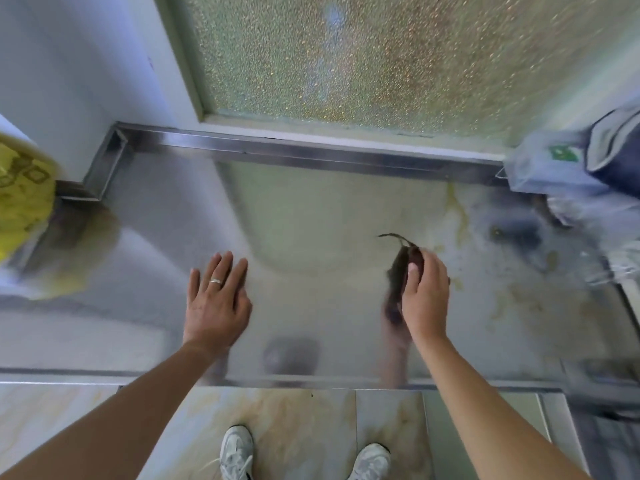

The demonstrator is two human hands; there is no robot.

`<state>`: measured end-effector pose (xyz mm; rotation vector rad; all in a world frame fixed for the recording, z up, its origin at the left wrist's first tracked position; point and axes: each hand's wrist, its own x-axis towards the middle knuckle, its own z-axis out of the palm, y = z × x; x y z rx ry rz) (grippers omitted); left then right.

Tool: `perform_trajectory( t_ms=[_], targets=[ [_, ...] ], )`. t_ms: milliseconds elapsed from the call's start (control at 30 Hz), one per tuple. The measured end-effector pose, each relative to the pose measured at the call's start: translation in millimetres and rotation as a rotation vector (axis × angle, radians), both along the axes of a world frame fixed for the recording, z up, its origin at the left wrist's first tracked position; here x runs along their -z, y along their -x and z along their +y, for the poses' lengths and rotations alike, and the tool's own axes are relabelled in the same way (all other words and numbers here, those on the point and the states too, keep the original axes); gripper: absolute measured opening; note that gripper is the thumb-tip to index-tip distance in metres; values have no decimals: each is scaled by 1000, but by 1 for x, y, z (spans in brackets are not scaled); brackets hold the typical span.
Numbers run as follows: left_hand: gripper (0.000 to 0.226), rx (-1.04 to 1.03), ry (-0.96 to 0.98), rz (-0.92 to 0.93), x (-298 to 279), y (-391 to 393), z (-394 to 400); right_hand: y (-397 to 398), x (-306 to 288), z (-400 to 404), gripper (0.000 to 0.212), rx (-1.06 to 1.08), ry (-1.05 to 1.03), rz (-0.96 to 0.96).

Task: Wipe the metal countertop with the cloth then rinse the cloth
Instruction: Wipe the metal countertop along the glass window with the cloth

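Dark cloth (pixel 398 271) gripped in right hand (pixel 424 292)

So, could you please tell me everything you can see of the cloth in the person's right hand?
The cloth is a small, dark brown rag, bunched into a crumpled wad, with a thin strand curling off its far end. It looks limp, perhaps damp, though blur hides its weave. The right hand grips it from above, thumb and fingers curled round it, over the stained right part of the metal countertop. Whether it touches the metal is unclear.
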<state>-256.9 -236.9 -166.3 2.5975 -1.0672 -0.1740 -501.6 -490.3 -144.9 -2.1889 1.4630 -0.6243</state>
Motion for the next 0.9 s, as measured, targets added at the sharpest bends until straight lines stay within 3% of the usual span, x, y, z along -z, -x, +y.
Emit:
perform_trajectory(
  t_ms=[67,167,233,567,900],
  targets=[
    [58,-27,-2,-17,-4,9,-7,5,-2,33,38,-152,95,5],
    [58,41,-42,7,-6,30,-36,15,16,86,44,-499,178,180],
    [60,77,-45,36,-3,44,-64,16,29,95,50,-602,198,244],
    [63,-47,-62,100,17,58,-198,-28,46,1,49,-471,184,275],
    [63,-121,-107,38,27,53,-253,-82,47,-121,53,-393,160,311]
  ],
)
